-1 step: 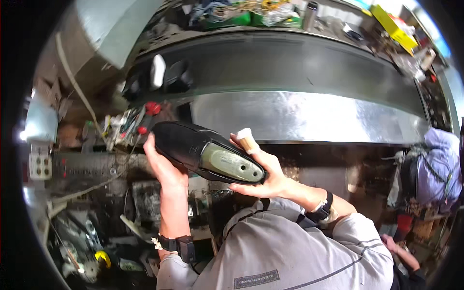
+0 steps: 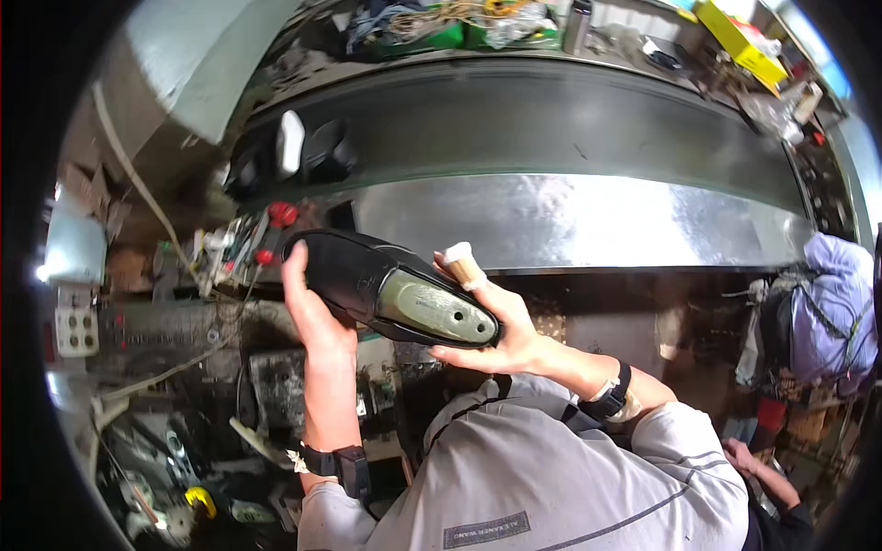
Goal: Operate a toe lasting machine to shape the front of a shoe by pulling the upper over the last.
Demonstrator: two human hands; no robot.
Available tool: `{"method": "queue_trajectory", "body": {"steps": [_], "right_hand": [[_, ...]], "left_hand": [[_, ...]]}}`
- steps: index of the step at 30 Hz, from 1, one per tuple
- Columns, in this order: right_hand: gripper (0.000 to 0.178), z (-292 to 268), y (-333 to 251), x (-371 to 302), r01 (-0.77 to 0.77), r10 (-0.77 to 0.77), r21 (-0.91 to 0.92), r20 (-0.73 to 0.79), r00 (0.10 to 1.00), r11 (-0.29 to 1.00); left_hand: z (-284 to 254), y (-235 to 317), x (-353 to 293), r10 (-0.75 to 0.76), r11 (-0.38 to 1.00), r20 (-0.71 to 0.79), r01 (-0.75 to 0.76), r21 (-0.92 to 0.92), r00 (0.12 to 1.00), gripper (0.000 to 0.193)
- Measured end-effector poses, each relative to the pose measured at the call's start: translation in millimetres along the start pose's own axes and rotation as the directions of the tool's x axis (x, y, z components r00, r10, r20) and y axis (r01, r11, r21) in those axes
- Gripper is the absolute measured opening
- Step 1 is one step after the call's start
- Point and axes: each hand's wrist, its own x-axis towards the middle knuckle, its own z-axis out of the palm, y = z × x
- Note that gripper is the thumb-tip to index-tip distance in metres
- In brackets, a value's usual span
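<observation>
Both hands hold a black shoe upper [image 2: 344, 272] pulled over a greenish shoe last [image 2: 427, 304], whose top shows two dark holes. The toe points left and the heel right, above the near edge of the metal workbench. My left hand [image 2: 317, 317] is closed on the toe end, thumb on the black surface and the other fingers hidden underneath. Round the heel end, my right hand [image 2: 510, 335] grips both sides. A whitish-tan wrap [image 2: 464, 266] covers one of its fingers.
Ahead stretches a long belt [image 2: 496, 115] behind a shiny metal ledge [image 2: 551, 220]. A white shoe-shaped piece [image 2: 291, 142] lies at its left. Tools with red parts [image 2: 282, 214] crowd the left edge. A purple cloth bundle [image 2: 831, 312] hangs right; another person's hand [image 2: 738, 454] is below it.
My left thumb has shifted slightly up and right onto the toe of the shoe upper. The surroundings sit slightly further left in the picture. Both hands keep their hold.
</observation>
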Motion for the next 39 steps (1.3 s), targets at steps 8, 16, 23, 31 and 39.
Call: {"method": "queue_trajectory", "body": {"steps": [8, 16, 23, 31, 39], "right_hand": [[0.07, -72.2, 22.2, -0.8, -0.465, 0.446, 0.024, -0.331, 0.832, 0.885], [0.047, -260.3, 96.0, -45.4, -0.397, 0.887, 0.797, -0.441, 0.133, 0.456], [0.044, -475.3, 142.4, -40.5, -0.145, 0.566, 0.57, -0.821, -0.071, 0.809], [0.033, -284.8, 177.8, -74.8, -0.783, 0.386, -0.229, -0.768, 0.51, 0.578], [0.077, -139.7, 117.0, -158.7, -0.414, 0.463, -0.844, -0.232, 0.855, 0.34]], "left_hand": [[68.4, -97.2, 65.9, -0.122, 0.974, -0.082, 0.136, 0.184, 0.989, 0.042], [2.8, -97.7, 86.8, -0.181, 0.902, 0.25, 0.059, 0.427, 0.951, 0.061], [-184.9, 16.9, 21.0, 0.405, 0.503, -0.118, -0.113, 0.857, 0.907, 0.044], [-340.1, 46.6, 9.9, 0.525, 0.1, 0.413, -0.537, 0.838, 0.744, 0.062], [-369.6, 33.8, 9.4, 0.501, 0.05, 0.595, -0.707, 0.705, 0.629, 0.061]]}}
